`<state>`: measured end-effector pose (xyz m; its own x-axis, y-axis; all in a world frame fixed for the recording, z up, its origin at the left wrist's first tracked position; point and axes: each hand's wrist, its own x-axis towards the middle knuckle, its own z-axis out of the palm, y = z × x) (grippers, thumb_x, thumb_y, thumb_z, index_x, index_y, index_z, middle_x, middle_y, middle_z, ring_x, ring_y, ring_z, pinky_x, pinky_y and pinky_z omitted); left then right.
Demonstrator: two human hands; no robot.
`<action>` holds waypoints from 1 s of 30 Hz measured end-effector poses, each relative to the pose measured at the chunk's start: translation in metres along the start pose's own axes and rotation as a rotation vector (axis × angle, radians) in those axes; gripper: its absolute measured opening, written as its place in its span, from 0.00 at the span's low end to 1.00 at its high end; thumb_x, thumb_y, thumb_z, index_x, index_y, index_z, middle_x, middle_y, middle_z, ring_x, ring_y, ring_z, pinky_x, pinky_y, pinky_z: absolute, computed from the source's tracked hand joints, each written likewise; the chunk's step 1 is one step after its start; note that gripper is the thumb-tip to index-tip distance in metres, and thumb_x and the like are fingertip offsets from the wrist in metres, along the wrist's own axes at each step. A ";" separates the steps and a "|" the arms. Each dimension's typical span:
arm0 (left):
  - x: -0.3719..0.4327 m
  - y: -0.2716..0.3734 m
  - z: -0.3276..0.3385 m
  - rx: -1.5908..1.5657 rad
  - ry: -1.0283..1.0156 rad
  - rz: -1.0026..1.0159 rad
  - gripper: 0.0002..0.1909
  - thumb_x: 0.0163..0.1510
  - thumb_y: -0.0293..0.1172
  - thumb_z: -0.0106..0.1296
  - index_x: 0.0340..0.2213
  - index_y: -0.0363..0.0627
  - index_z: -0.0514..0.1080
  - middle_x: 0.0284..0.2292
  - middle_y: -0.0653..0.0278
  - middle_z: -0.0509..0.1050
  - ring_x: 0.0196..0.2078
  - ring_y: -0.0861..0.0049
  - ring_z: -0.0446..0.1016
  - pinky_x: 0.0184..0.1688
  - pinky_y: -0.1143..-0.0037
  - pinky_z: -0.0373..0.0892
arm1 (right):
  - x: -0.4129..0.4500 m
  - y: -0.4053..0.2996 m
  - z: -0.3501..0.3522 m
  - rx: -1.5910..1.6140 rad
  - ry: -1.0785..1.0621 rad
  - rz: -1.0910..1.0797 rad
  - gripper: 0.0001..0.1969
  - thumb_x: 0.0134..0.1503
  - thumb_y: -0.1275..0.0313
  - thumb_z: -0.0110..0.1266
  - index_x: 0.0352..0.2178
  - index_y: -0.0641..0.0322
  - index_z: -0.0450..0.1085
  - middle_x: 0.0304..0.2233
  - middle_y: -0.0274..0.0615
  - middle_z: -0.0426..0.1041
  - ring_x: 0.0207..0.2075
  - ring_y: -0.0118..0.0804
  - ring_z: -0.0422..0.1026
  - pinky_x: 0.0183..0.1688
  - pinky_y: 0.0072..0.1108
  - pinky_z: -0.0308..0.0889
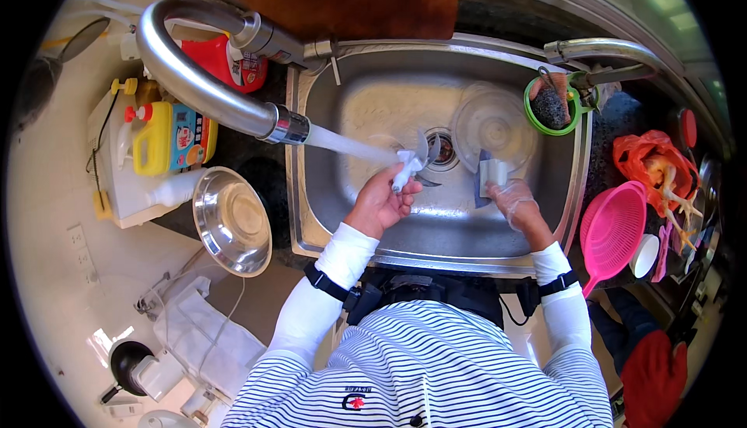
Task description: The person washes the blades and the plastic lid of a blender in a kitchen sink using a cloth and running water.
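Note:
Over the stainless steel sink (373, 235), my left hand (385, 197) grips a blade unit (410, 165) by its white plastic hub, with curved metal blades fanning out from it. Water from the faucet spout (292, 126) runs onto the hub. In a thin clear plastic glove, my right hand (513, 197) holds a pale sponge (494, 172) with a dark grey-blue side. Beyond the sponge, a round translucent plastic lid (496, 118) lies on the sink bottom, to the right of the drain (442, 149).
A green strainer cup (551, 130) with scrubbers hangs at the sink's right rim. Right of the sink are a pink colander (613, 229), a white bowl (645, 256) and chicken feet on a red bag (633, 151). A steel basin (259, 218) and yellow jug (163, 148) stand left. Another person's red sleeve shows lower right.

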<state>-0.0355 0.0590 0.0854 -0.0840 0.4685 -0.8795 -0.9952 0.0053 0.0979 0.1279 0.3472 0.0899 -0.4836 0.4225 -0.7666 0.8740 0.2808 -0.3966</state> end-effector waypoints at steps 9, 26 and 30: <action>-0.011 -0.001 -0.034 -0.092 0.058 0.118 0.18 0.66 0.49 0.55 0.37 0.45 0.77 0.27 0.60 0.81 0.23 0.74 0.74 0.25 0.73 0.67 | 0.021 -0.012 0.043 0.067 -0.039 -0.301 0.31 0.65 0.45 0.59 0.31 0.70 0.77 0.18 0.41 0.70 0.15 0.36 0.68 0.20 0.33 0.65; -0.009 -0.006 -0.089 -0.122 0.011 0.156 0.18 0.66 0.50 0.57 0.44 0.49 0.75 0.28 0.61 0.80 0.23 0.74 0.74 0.26 0.73 0.67 | -0.036 -0.031 0.008 1.150 -0.885 -0.546 0.47 0.58 0.26 0.47 0.48 0.67 0.74 0.24 0.39 0.72 0.21 0.31 0.69 0.24 0.24 0.68; -0.006 -0.002 -0.083 -0.072 -0.016 0.149 0.18 0.66 0.51 0.56 0.41 0.48 0.76 0.27 0.61 0.79 0.23 0.73 0.74 0.25 0.73 0.67 | -0.060 -0.050 -0.002 1.351 -1.054 -0.870 0.54 0.50 0.20 0.46 0.49 0.68 0.74 0.23 0.39 0.71 0.21 0.30 0.68 0.22 0.22 0.65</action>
<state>-0.0369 -0.0169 0.0516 -0.2303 0.4731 -0.8503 -0.9729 -0.1282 0.1922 0.1131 0.3097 0.1565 -0.9753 -0.2045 0.0840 0.1452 -0.8789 -0.4543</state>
